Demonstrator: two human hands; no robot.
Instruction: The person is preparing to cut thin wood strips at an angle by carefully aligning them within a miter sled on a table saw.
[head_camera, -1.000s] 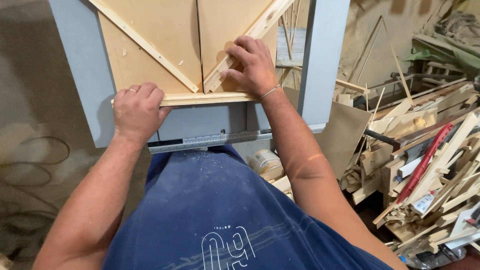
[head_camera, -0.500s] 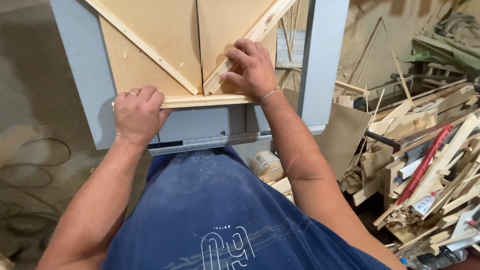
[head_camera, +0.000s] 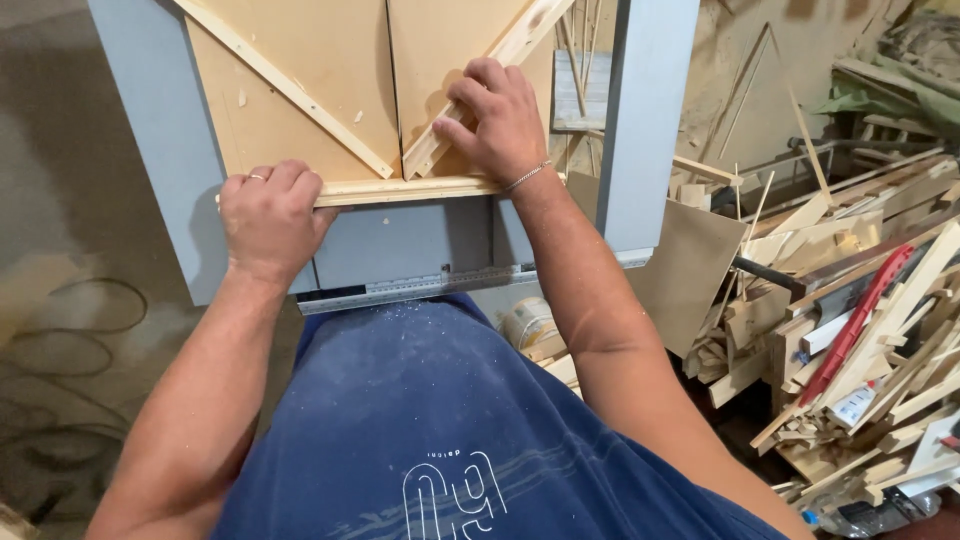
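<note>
The wooden panel, a flat board with thin slats nailed on in a diagonal pattern, lies on the grey machine table in front of me, its near edge trimmed with a straight slat. My left hand is curled closed over the left end of that near slat, fingers wrapped on top, a ring on one finger. My right hand rests flat-ish on the panel further in, fingers bent and pressing on the diagonal slat where it comes down to the near edge; a thin bracelet sits at that wrist. A metal ruler strip runs along the table's front edge, just above my dusty blue shirt. To my right, a heap of wood offcuts is piled on the floor.
</note>
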